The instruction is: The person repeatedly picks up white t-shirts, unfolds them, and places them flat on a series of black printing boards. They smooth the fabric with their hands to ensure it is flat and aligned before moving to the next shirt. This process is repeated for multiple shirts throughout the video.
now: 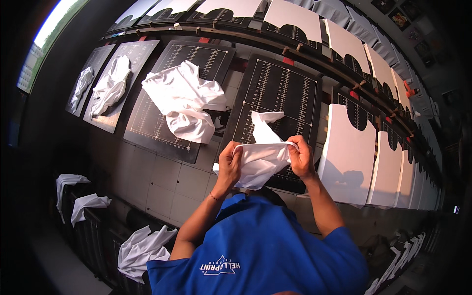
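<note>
My left hand (230,164) and my right hand (302,156) are closed on the edge of a piece of white shirt fabric (260,164). Its edge is stretched between them in front of my chest. Another part of the fabric (264,129) trails away from me over a black board (281,93) with white ruler marks. To the left, a crumpled white shirt (184,98) lies on a similar board (147,115). Right of my hands, a white shirt panel (344,157) with a rounded neck cutout is spread flat.
Further left, more boards (125,46) carry bunched white fabric (112,86). A dark rail (236,32) runs behind, with rows of flat white panels (290,17) beyond it. Behind me at the left, white cloths (140,250) hang over a dark rack (96,236).
</note>
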